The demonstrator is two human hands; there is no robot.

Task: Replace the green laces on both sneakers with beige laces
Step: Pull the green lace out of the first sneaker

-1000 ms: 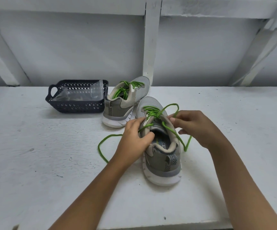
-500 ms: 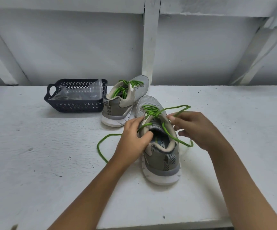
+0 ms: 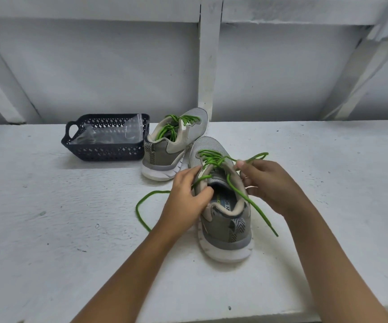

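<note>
Sneakers stand close together on the white bench [image 3: 48, 229]: the far sneaker [image 3: 172, 148] is just beside a dark basket [image 3: 104, 152], and the near sneaker [image 3: 225, 220] lies heel toward us between our hands. Our left hand [image 3: 186, 197] grips the near sneaker's collar with its thumb inside the opening, while our right hand [image 3: 267, 183] pinches a loop of the green lace [image 3: 251, 201], whose loose end trails past the heel. A clear bag [image 3: 109, 134] lies in the basket, though we cannot make out its contents.
</note>
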